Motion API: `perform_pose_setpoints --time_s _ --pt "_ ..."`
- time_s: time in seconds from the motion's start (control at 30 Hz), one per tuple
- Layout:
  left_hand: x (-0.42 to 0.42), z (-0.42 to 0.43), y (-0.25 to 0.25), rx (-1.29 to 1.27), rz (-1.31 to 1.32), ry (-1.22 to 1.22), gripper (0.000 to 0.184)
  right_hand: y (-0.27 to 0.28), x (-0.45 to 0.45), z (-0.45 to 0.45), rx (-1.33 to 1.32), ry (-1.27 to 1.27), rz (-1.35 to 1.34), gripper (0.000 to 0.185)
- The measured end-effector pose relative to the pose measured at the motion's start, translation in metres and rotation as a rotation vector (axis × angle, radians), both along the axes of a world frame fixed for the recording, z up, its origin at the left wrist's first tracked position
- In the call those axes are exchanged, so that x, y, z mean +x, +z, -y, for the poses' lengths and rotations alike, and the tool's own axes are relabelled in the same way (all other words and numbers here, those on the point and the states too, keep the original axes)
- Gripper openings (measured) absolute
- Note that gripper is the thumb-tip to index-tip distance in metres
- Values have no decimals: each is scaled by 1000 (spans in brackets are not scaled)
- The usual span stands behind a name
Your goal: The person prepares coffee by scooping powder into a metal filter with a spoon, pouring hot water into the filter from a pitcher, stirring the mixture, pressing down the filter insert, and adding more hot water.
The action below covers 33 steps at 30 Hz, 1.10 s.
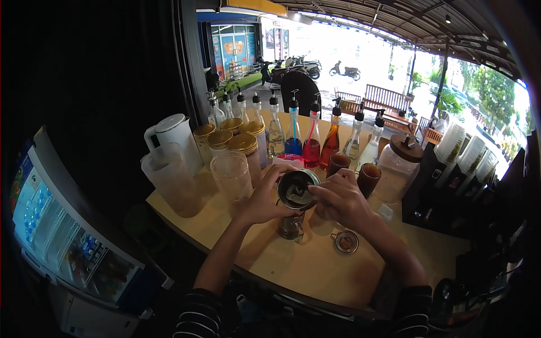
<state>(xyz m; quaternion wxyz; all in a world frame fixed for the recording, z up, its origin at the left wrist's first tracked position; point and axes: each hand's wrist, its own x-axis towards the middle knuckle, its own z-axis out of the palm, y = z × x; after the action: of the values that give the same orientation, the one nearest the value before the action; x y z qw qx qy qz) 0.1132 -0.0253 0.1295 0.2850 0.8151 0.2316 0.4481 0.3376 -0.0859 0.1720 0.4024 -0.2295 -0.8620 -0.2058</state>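
My left hand [260, 198] is wrapped round the side of a round, metal-rimmed container [294, 179], tilted so its dark inside faces me. Something pale or shiny shows at its bottom. At the container's right edge, my right hand [346, 198] is closed in a pinch; what sits between the fingertips is too small to tell. Directly below stands a clear glass mug [290, 227] with a handle, partly covered by the container. A small round metal lid [346, 241] lies on the table to the right of the mug, under my right forearm.
Several pump-topped syrup bottles [311, 143] line the table's back. Gold-lidded jars [243, 143], a plastic pitcher [172, 183] and a white jug [179, 141] stand left. Brown glasses [369, 177], a big jar [399, 172] and cup stacks [469, 152] are right.
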Motion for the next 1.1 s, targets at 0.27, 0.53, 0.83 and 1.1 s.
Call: perform_pose_setpoints --time_s 0.27,0.53,0.83,1.1 --pt "-2 3 13 162 -133 30 85 9 -2 7 13 21 107 33" --pt "-4 9 20 256 -287 172 86 6 -1 2 -18 34 88 41" --pt "-4 11 18 272 -299 212 84 5 0 3 -43 43 76 36" --pt "-2 11 14 274 -231 186 85 0 -6 4 -221 181 -66 26"
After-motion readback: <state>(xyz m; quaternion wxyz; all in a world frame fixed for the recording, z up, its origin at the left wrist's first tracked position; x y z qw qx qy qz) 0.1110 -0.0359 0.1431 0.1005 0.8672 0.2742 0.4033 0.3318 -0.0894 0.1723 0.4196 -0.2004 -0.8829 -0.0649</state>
